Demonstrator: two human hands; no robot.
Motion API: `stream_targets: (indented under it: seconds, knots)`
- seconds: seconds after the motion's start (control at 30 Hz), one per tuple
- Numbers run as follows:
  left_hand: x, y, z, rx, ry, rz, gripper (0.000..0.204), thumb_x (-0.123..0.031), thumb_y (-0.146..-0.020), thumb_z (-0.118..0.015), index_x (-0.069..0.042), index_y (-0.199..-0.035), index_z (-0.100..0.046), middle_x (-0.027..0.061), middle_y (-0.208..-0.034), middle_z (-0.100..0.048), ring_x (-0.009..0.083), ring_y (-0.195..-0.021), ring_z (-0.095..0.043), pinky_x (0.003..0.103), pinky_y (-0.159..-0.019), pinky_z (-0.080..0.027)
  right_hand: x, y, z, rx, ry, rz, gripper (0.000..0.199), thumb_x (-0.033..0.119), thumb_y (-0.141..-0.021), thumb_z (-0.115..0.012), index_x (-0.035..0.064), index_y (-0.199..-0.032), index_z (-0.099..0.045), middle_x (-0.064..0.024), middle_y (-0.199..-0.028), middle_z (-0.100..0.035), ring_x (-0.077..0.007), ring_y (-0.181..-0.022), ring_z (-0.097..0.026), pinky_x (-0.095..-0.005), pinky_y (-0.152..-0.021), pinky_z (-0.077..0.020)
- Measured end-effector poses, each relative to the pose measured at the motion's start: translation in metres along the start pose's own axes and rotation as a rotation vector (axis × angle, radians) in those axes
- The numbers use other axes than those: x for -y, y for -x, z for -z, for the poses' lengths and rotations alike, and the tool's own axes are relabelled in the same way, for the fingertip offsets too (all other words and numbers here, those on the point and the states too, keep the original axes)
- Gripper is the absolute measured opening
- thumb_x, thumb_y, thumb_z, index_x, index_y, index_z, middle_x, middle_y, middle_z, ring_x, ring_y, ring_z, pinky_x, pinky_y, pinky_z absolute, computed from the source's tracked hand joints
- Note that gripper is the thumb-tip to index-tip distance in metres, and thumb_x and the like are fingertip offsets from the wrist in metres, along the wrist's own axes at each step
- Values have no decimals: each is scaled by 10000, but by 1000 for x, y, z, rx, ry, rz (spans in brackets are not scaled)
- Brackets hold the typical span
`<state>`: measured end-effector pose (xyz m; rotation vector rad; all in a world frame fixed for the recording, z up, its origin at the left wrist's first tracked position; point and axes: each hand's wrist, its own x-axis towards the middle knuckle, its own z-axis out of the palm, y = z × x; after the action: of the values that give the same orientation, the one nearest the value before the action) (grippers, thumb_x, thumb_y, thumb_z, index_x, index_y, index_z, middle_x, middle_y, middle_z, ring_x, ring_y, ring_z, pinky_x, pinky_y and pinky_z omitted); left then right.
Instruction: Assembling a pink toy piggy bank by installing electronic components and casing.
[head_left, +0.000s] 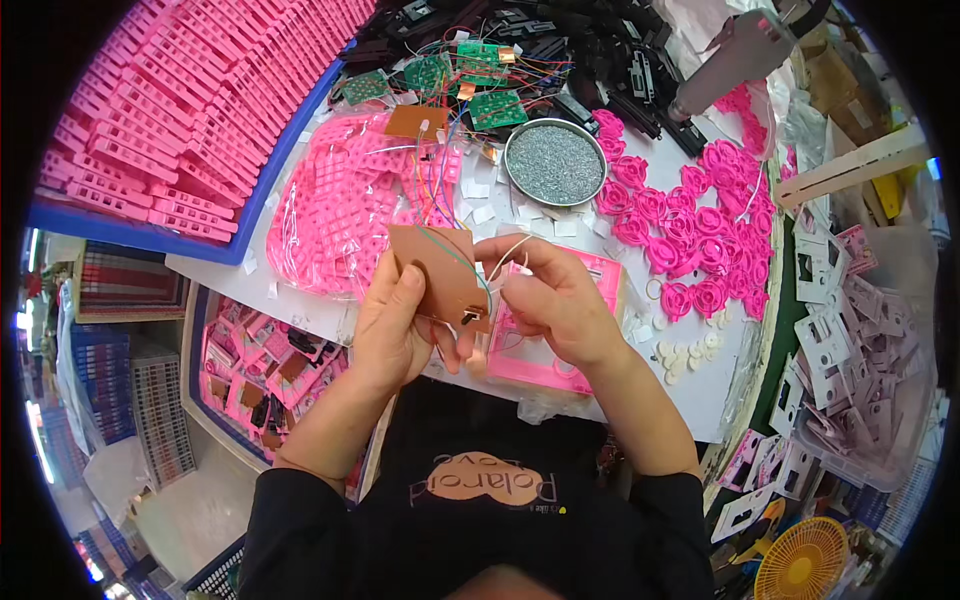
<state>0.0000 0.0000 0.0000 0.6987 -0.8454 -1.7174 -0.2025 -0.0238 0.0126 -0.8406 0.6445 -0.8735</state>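
My left hand point(385, 330) is closed on a flat brown circuit board point(437, 275), thumb on its face and fingers behind. A small black-and-white component point(472, 315) sits near the board's lower right corner. A green wire point(455, 251) crosses the face, and more coloured wires run up from the board's top. At its right edge, my right hand point(560, 305) pinches a thin white wire point(508, 254) between thumb and forefinger; the fingertips partly hide the grip. Beneath the right hand lies a pink plastic casing point(540, 375) on the white table point(690, 395).
Behind the board are bagged pink parts point(325, 200), green circuit boards point(497, 110) with wires, and a round tin of tiny metal pieces point(556, 163). Pink rings point(705, 230) pile at right beneath a grey power tool point(735, 60). A blue crate point(240, 225) holds pink casings at left.
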Motion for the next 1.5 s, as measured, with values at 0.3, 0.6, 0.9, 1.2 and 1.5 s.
stream_targets:
  seconds: [0.3, 0.6, 0.9, 1.2, 1.5]
  knots:
    - [5, -1, -2, -110, -146, -92, 327, -294, -1095, -382, -53, -1316, -398, 155, -949, -649, 169, -572, -626, 248, -418, -498, -5, 19, -6, -361, 179, 418, 70, 59, -932, -678, -3, -946, -649, 9, -773, -573, -47, -592, -490, -200, -521, -371]
    - [13, 21, 8, 79, -317, 73, 290, -212, -1092, -390, -6, -1287, -448, 91, -926, -672, 81, -545, -567, 196, -455, -420, -20, 196, 52, -361, -260, -367, 157, 116, -967, -636, -13, -1052, -611, -35, -744, -578, -105, -540, -517, -249, -483, -435]
    - [18, 18, -22, 523, -701, 129, 177, -75, -1037, -418, 8, -1145, -532, 38, -742, -600, 64, -580, -547, 213, -507, -455, 34, 144, 32, -111, 1353, 262, 763, 528, -818, -740, 65, -1395, -551, -190, -1381, -544, -467, -1327, -414, -574, -1116, -310]
    - [34, 45, -6, 322, -277, 562, 534, -58, -1016, -517, -36, -1507, -308, 123, -1216, -583, 157, -988, -609, 297, -823, -511, 5, 55, 49, 43, 800, 39, 308, 46, -938, -646, -24, -1237, -648, -82, -1006, -709, -120, -873, -662, -264, -768, -526]
    - [41, 52, 9, 298, -259, 522, 716, -30, -983, -558, -64, -1586, -174, 148, -1393, -504, 207, -1197, -559, 367, -987, -493, -10, 9, 72, -63, 886, 12, 269, 106, -906, -678, -9, -1149, -680, -100, -788, -695, -134, -714, -646, -298, -661, -512]
